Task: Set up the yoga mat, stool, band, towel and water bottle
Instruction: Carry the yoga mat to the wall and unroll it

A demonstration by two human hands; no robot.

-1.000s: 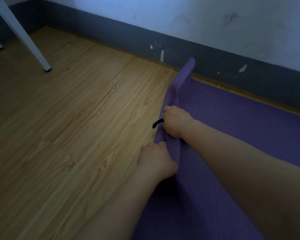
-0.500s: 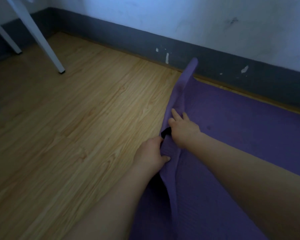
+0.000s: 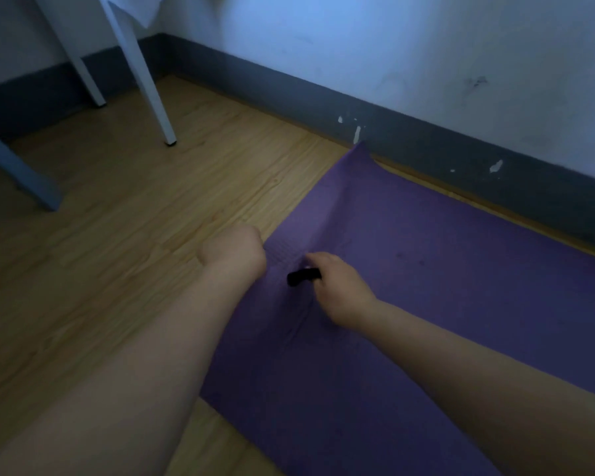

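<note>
You are looking down at a light wooden plank floor (image 3: 124,242), where a purple textured foam yoga mat (image 3: 426,269) is lying along the grey skirting board (image 3: 409,139), its far corner curling up. White metal legs (image 3: 145,80) are standing at the upper left. Your left hand (image 3: 234,250) is curling at the mat's edge; whether it is gripping the mat, you cannot tell. Your right hand (image 3: 337,286) is gripping a small black band (image 3: 301,276) over the mat.
</note>
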